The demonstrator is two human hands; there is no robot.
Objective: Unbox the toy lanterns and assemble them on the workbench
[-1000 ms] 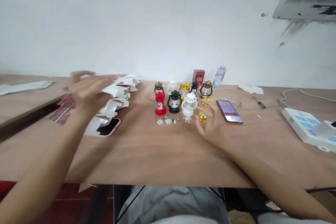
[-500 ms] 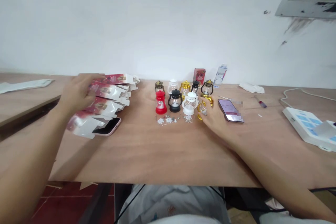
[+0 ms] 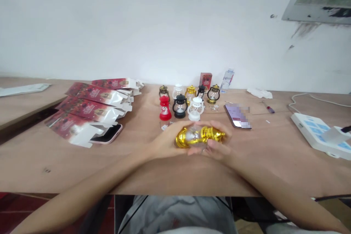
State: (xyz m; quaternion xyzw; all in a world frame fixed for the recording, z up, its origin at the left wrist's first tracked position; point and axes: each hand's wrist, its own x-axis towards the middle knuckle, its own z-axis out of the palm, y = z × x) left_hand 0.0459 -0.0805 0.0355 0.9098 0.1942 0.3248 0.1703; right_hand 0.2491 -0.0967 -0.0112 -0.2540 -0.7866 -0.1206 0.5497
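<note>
A small gold toy lantern [image 3: 199, 136] lies on its side between my two hands, just above the wooden table [image 3: 137, 168]. My left hand [image 3: 164, 144] grips its left end and my right hand [image 3: 219, 147] grips its right end. Behind them stands a cluster of miniature lanterns: a red one [image 3: 164, 109], a black one [image 3: 180, 106], a white one [image 3: 195, 109], and gold and black ones further back. Tiny white tabs [image 3: 164, 127] lie in front of the red lantern.
A fanned stack of flat red-and-white cartons [image 3: 87, 108] lies at the left, partly over a pink-cased phone [image 3: 107, 136]. Another phone [image 3: 237, 116] lies right of the lanterns. A white box [image 3: 318, 133], a cable, a small bottle [image 3: 227, 79] and a red box [image 3: 205, 80] sit further off.
My left hand left the cartons and came to the centre. My right hand lifted the gold lantern out of the cluster and brought it nearer; both hands now hold it.
</note>
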